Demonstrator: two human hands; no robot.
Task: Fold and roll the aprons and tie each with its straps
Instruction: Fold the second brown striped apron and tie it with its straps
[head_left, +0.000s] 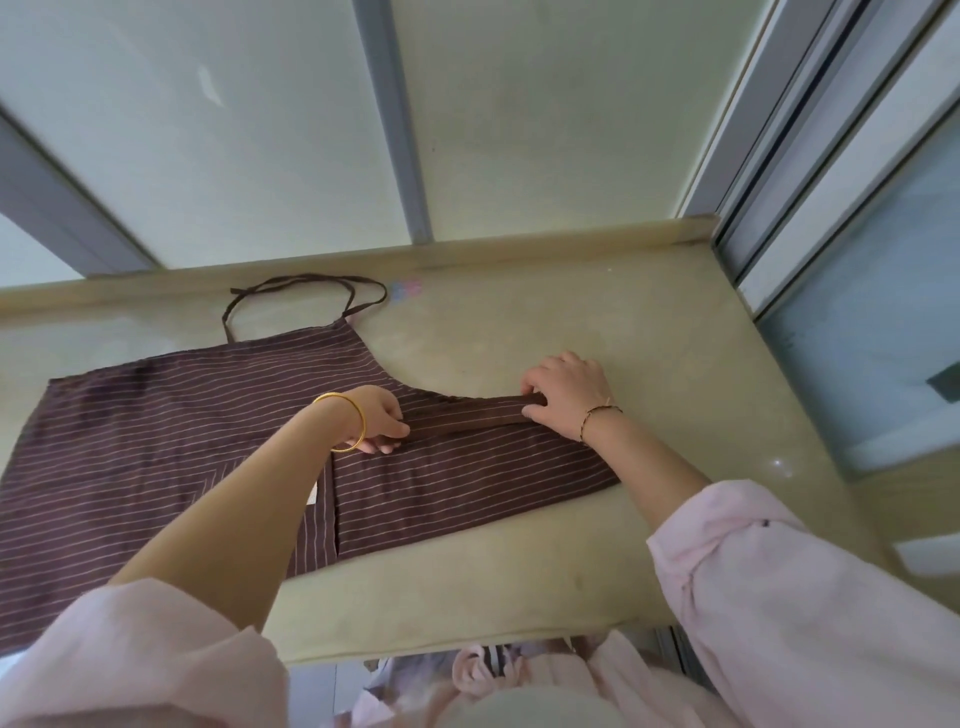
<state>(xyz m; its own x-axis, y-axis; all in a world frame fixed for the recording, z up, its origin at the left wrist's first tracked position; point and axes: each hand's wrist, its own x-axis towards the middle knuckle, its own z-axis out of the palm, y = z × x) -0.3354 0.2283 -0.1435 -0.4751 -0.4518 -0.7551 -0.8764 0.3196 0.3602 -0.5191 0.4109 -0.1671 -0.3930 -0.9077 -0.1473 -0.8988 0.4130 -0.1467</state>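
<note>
A brown apron (156, 431) with thin pale stripes lies spread flat on a beige countertop (649, 322). Its dark neck strap (306, 291) loops toward the back wall. The apron's right side is turned over into a narrow rolled band (467, 415) that runs between my hands. My left hand (376, 418), with a gold bangle on the wrist, pinches the band's left end. My right hand (566, 392), with a thin cord bracelet, grips the band's right end, fingers curled over it. Below the band a folded panel (457, 499) lies flat.
A raised lip (467, 249) borders the counter's back edge under pale wall panels. A sliding window frame (810, 171) stands along the right side. The counter's front edge (467, 644) is near my body. Bunched pink and striped cloth (483, 670) shows below it.
</note>
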